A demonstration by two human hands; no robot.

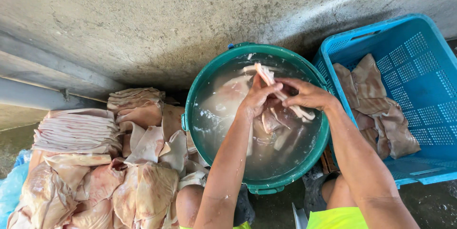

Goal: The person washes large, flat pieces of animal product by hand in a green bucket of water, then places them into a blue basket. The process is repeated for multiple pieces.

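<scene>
Both my hands are over a green bucket (190, 110) filled with cloudy water and several pale pieces of pork skin. My left hand (257, 98) and my right hand (307, 96) grip the same long strip of pork skin (266, 74), held just above the water. The strip's top end sticks up past my fingers and its lower end hangs toward the water at the right.
A big heap of raw pork skin pieces (95, 162) lies at the left, some stacked flat. A blue plastic crate (419, 62) at the right holds several skin pieces (376, 105). A concrete wall (190, 15) stands behind. My knees are below the bucket.
</scene>
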